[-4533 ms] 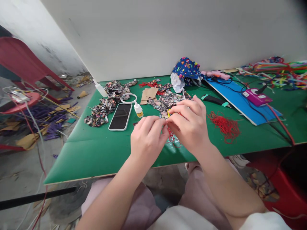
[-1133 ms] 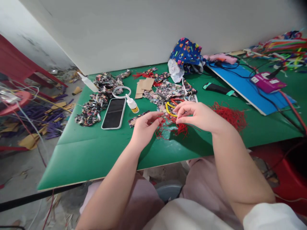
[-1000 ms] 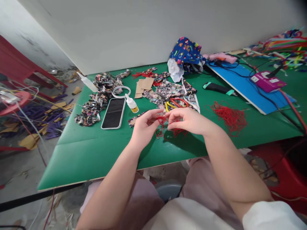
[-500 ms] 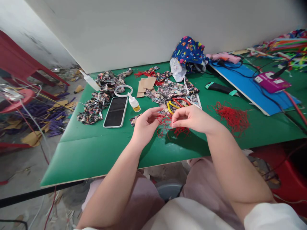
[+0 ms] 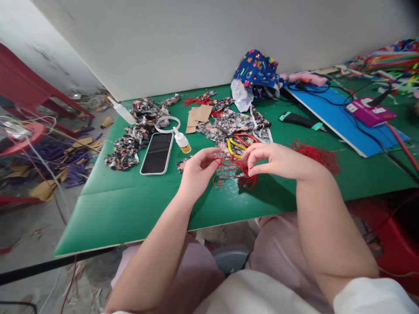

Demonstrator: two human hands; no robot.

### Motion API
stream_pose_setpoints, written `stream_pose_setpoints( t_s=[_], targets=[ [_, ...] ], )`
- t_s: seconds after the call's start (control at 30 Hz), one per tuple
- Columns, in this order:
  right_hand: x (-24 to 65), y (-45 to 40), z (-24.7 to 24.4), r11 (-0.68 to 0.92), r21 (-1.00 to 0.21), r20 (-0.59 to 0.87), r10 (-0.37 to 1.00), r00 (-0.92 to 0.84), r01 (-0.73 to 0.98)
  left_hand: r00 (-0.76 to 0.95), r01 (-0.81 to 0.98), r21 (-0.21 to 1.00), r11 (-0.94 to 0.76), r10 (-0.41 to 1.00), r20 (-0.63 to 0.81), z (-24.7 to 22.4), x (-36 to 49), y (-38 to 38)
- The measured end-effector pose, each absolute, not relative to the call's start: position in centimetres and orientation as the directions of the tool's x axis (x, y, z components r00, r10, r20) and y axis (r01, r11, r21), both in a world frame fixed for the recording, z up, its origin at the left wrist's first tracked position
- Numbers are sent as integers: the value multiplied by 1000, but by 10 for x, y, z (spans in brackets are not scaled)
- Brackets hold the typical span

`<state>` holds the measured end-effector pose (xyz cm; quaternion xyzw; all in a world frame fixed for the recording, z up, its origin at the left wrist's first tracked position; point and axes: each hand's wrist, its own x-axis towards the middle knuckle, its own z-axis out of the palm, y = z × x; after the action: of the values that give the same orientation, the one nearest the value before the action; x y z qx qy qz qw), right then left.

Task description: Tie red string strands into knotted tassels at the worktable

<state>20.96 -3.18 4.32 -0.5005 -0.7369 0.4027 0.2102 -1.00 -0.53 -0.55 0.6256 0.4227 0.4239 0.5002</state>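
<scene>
Between my hands lies a loose tangle of thin red string [image 5: 225, 176] on the green table. My left hand [image 5: 201, 168] is at its left side, thumb and fingers curled to a pinch on a strand of it. At the right side, my right hand [image 5: 266, 159] pinches the red string with thumb and fingertips, and a clump of it hangs below that hand. Just behind the hands rest pliers [image 5: 235, 148] with yellow and red handles, on scraps of flowered fabric [image 5: 225, 124]. A second pile of red string [image 5: 317, 155] lies to the right, partly hidden by my right wrist.
Left on the green table [image 5: 124, 213] are a phone [image 5: 157, 153], a small glue bottle [image 5: 182, 141], a white ring [image 5: 167, 124] and bunched fabric [image 5: 124, 150]. Cardboard pieces [image 5: 199, 115] lie behind. A utility knife [image 5: 301, 121], blue board [image 5: 347, 117] and purple box [image 5: 369, 112] are right.
My right hand has moved to the right, away from my left hand, drawing part of the red string along. The left hand has stayed nearly in place.
</scene>
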Motion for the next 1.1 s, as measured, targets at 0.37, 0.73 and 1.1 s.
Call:
stream_pose_setpoints(
  t_s=[0.37, 0.73, 1.1],
  targets=[
    [182, -26, 31, 202, -831, -62, 893, -447, 519, 324, 55, 991, -124, 941, 100, -1, -9, -10],
    [204, -33, 42, 66, -958, 25, 989, -148, 278, 370, 204, 976, -73, 929, -8, -4, -5, -10],
    [211, -22, 27, 64, -714, -98, 977, -190, 697, 395, 302, 933, -195, 916, 64, -4, -7, -10]
  ],
)
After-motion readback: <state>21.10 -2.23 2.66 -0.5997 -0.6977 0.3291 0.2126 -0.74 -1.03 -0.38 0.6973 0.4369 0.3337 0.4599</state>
